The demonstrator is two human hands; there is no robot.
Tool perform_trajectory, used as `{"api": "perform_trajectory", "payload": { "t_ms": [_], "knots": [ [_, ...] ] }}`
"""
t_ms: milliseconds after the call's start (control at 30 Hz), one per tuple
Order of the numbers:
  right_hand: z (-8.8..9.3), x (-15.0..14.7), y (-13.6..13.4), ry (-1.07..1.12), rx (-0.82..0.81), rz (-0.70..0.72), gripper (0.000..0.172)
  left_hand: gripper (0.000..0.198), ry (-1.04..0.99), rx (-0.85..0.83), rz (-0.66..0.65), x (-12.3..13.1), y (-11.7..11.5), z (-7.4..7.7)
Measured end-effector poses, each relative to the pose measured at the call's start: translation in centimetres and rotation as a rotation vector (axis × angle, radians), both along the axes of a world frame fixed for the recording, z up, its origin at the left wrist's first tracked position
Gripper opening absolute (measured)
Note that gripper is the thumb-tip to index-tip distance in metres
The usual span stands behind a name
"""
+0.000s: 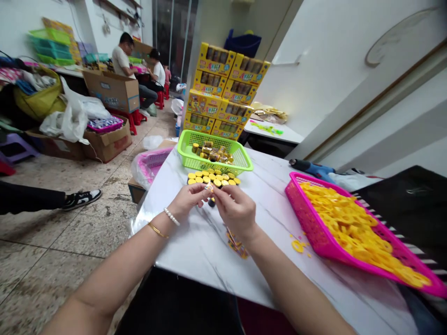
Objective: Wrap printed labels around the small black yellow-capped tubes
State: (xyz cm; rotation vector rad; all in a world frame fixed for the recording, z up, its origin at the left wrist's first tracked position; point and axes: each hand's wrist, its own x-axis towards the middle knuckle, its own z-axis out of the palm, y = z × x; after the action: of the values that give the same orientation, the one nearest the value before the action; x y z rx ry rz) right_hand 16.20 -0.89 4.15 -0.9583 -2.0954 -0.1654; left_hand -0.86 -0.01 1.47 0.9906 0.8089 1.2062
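Both hands meet over the marble-patterned table. My left hand (193,195) pinches one side of a small shiny printed wrapper (209,187), and the fingers of my right hand (237,207) close on its other side. Just beyond the fingertips stand rows of small dark cylinders with yellow caps (216,177). One dark cylinder (211,202) shows below the fingers, partly hidden. Beneath my right wrist lies a pile of printed wrappers (239,247), partly covered by the arm. A green basket (183,160) behind the rows holds several gold-and-brown capped cylinders.
At right, a pink basket (296,204) holds yellow plastic rings; a loose ring (297,246) lies beside it. A blue heat gun (312,170) rests behind. Yellow boxes (223,93) are stacked beyond the table. Two people (124,60) sit at the back; a shoe (83,199) reaches in from the left.
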Motion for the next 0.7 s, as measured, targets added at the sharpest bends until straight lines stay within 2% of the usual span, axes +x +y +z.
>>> {"api": "perform_trajectory", "payload": {
  "t_ms": [100,167,233,300,367,400,467,567,700],
  "knots": [
    [-0.8,-1.5,0.4,0.093,-0.065,0.086,0.025,0.048,-0.057,-0.060,0.145,-0.6,0.6,-0.4],
    [-1.0,-1.1,0.5,0.252,-0.194,0.091,0.034,0.047,-0.003,-0.093,0.141,-0.9,0.7,-0.6],
    [-1.0,-0.3,0.9,0.395,-0.397,0.065,0.039,0.047,0.082,-0.089,0.067,-0.8,0.6,-0.6],
    [-1.0,0.5,1.5,0.452,-0.668,0.086,0.040,0.047,0.144,-0.064,0.001,-0.6,0.3,-0.3],
    [-1.1,0.8,1.8,0.445,-0.904,0.141,0.040,0.051,0.171,-0.044,-0.005,-0.3,0.1,0.1],
    [-1.3,0.7,1.9,0.438,-0.952,0.147,0.041,0.053,0.170,-0.035,0.025,-0.1,0.0,0.3],
    [-1.6,0.3,1.7,0.442,-0.871,0.078,0.043,0.053,0.155,-0.009,0.152,0.1,-0.2,0.6],
    [-1.9,-0.1,1.2,0.457,-0.592,-0.072,0.044,0.044,0.150,0.048,0.331,0.3,-0.6,0.9],
    [-1.8,-0.1,0.8,0.467,-0.459,-0.095,0.040,0.044,0.194,0.080,0.302,0.5,-1.3,1.1]
  ]
}}
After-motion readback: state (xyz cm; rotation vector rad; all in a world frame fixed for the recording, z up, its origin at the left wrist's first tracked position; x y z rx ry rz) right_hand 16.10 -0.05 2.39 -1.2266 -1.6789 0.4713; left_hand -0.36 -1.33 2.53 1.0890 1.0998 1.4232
